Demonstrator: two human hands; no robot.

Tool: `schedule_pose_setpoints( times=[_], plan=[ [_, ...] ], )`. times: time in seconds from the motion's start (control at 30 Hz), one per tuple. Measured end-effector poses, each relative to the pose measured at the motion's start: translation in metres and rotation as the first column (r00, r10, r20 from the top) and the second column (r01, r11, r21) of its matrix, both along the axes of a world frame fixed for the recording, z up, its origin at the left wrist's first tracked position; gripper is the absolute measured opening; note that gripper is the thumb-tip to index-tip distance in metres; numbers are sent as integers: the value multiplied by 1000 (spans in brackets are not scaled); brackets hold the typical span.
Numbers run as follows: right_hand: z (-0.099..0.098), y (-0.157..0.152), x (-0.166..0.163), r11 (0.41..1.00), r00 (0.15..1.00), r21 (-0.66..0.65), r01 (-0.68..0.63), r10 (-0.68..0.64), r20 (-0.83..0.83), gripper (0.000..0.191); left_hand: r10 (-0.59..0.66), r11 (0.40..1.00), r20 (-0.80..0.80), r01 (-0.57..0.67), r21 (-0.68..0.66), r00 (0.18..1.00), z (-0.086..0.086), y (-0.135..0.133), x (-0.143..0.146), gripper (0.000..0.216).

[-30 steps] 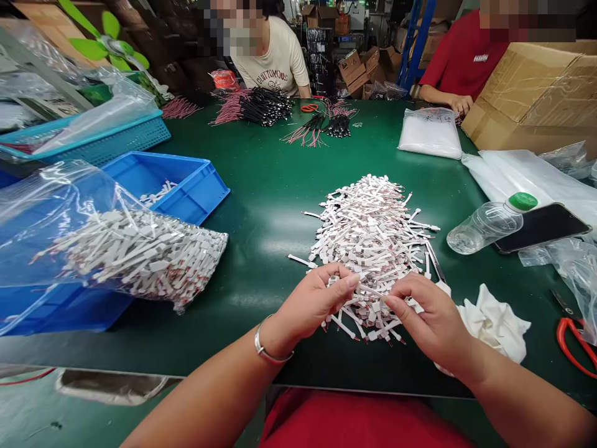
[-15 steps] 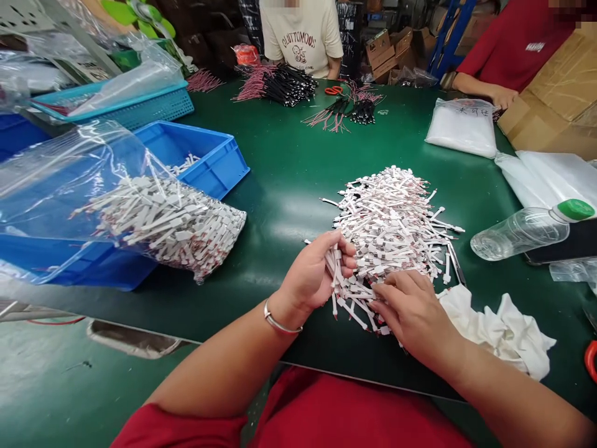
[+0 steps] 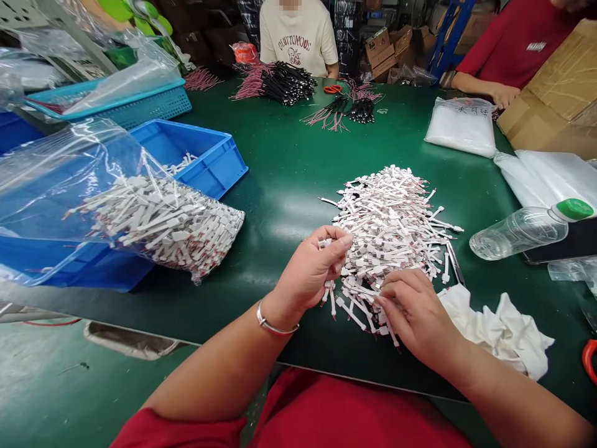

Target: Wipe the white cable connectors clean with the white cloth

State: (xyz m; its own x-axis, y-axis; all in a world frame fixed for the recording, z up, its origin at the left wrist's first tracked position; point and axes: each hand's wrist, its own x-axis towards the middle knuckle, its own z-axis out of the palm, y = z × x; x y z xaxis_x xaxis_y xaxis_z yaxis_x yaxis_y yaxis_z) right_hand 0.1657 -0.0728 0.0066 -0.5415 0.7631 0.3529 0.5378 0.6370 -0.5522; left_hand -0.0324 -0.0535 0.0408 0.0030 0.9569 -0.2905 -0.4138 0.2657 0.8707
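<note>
A heap of short white cables [image 3: 387,218] with small connectors and reddish wire ends lies on the green table in front of me. At its near left edge, my left hand [image 3: 314,267] is closed around a small bunch of these cables; white ends show above the fingers and below the palm. My right hand [image 3: 413,311] is at the near right of the heap. Its thumb and forefinger pinch one end of a white cable, and the other fingers are curled over.
Left are a clear bag of white cables [image 3: 172,227] and a blue bin [image 3: 224,165]. On the right lie a plastic bottle [image 3: 517,233], a white cloth [image 3: 504,336] and tweezers [image 3: 454,264]. Black cable bundles [image 3: 289,84] lie across the table near a person [image 3: 298,37].
My left hand has closed over its bunch, its thumb now across the fingers. My right hand has shifted slightly right and pinches a cable end.
</note>
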Motion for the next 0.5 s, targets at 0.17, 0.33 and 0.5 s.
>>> schedule_pose_setpoints(
  times=[0.17, 0.33, 0.5],
  plan=[
    [12, 5, 20, 940, 955, -342, 6, -106, -276, 13, -117, 991, -201, 127, 38, 973, -2, -2, -1, 27],
    [18, 8, 28, 792, 870, -600, -114, -211, -445, 23, -372, 920, -236, 391, 39, 898, -1, -8, 2, 45],
    [20, 6, 26, 700, 837, -701, -132, -300, -457, 28, -363, 899, -344, 423, 116, 866, -2, -12, 7, 23]
  ],
)
